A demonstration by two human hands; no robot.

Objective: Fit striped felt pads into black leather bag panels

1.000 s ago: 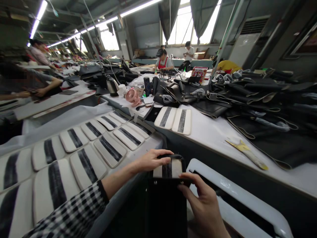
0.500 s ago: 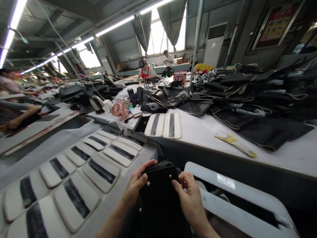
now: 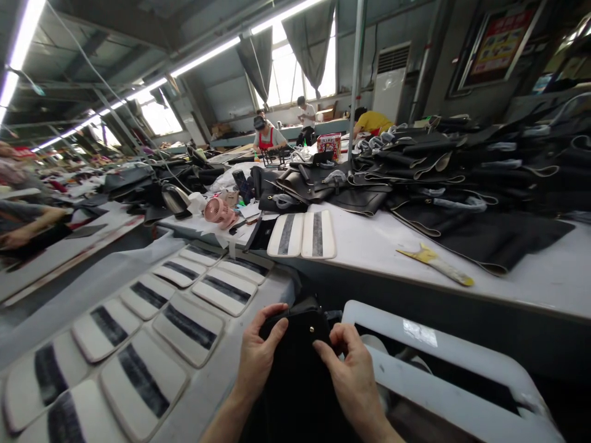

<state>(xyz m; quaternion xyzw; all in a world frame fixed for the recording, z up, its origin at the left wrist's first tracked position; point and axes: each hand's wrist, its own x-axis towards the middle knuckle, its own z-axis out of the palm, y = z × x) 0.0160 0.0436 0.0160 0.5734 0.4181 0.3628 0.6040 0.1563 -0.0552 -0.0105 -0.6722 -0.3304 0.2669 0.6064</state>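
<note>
Flap (image 3: 302,375), blk, just L of white frame (image 3: 455,349)!
L hand (image 3: 258,351) pinches L edge, R hand (image 3: 348,366) R edge nr stud (image 3: 312,329); striped panel, visible 1 sec ago, now hidden.

The left hand (image 3: 259,354) and the right hand (image 3: 349,369) are bare, with slim fingers (image 3: 271,311). The left forearm (image 3: 226,418) and right forearm (image 3: 381,427) are bare too, as far as they show.
</note>
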